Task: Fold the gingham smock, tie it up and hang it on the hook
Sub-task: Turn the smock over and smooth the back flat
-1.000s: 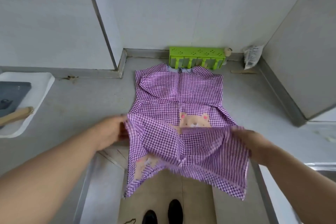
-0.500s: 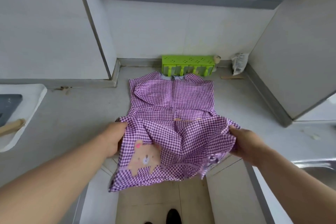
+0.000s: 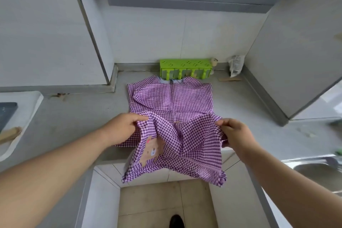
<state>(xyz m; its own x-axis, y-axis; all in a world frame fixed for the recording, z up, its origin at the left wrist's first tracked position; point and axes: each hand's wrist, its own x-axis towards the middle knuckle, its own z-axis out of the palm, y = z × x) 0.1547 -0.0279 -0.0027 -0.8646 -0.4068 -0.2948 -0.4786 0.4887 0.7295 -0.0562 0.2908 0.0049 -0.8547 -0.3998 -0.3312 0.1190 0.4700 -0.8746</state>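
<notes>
The purple gingham smock lies on the grey counter, collar toward the back wall. Its lower half is lifted and doubled over, so a bear patch shows on the hanging flap over the counter's front edge. My left hand pinches the fabric at the left side of the fold. At the right side my right hand grips the other end. No hook is in view.
A green perforated rack stands against the back wall just behind the collar, with a small packet to its right. A white tray sits at the left edge, a steel sink at the right. A dark shoe shows on the floor.
Both hands have carried the lower hem up and forward over the smock's middle, covering the bear on the front. The view has tilted upward.
</notes>
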